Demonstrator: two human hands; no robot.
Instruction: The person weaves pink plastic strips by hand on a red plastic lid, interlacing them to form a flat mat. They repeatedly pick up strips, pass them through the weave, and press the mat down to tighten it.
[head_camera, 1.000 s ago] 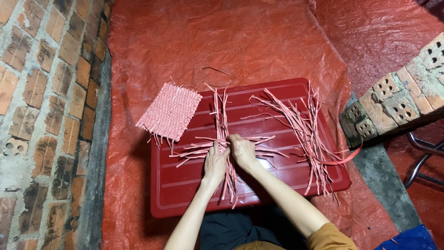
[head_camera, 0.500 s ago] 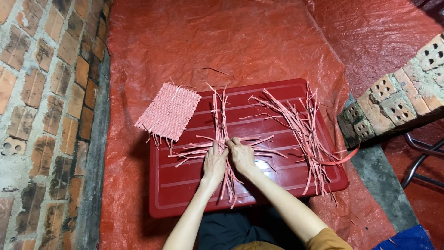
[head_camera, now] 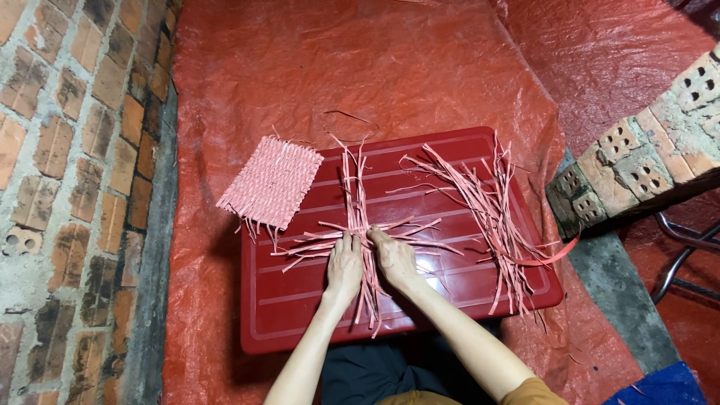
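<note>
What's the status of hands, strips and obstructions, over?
Left hand and right hand both pressing on the crossed pink strips atop the red lid. Finished woven mat sits left, loose strip pile right. Nothing obstructing.

hands [head_camera: 371, 262] cover strip crossing [head_camera: 358, 225] | chair frame [head_camera: 686, 262] cut off rt edge

**A makeshift craft corner on a brick-paved floor**

A home yard or rough work area: a worn brick floor [head_camera: 67, 172], a red tarp [head_camera: 390, 67] spread over it, stacked hollow bricks [head_camera: 645, 161], and a low red plastic bench [head_camera: 300, 307] strewn with pink weaving strips [head_camera: 491, 217].
</note>
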